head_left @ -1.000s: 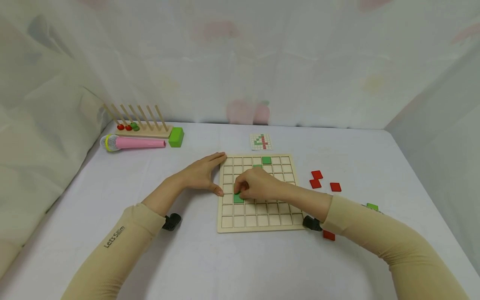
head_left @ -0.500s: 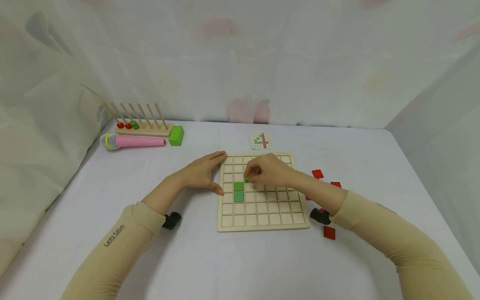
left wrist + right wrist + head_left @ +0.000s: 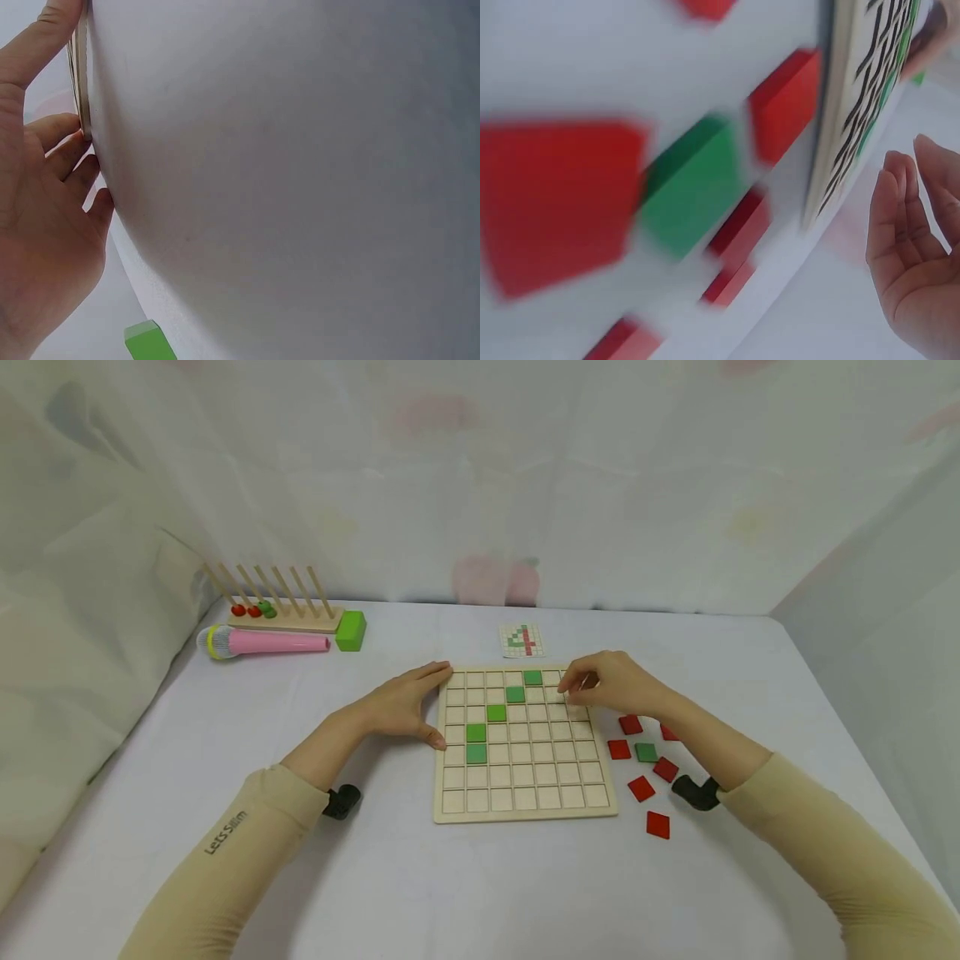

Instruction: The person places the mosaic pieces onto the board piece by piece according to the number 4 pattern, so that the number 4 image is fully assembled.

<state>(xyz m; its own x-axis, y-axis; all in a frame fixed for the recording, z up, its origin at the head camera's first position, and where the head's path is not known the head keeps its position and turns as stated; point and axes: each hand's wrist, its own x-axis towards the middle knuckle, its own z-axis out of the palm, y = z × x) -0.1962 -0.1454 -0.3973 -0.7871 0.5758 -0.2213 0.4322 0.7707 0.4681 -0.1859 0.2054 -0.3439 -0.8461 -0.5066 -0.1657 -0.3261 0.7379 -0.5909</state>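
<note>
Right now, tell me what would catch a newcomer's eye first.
Probably the board near the centre of the head view, where five green tiles make a bent line. Next, the red tiles, scattered to the right of it. The pink microphone may stand out too, lying at the far left in front of the rack.

Red tiles (image 3: pixel 566 206) (some cut off) blur in the right wrist view.

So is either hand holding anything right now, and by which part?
Nothing is gripped: the left hand only touches the board at its left edge, and the right hand looks empty.
</note>
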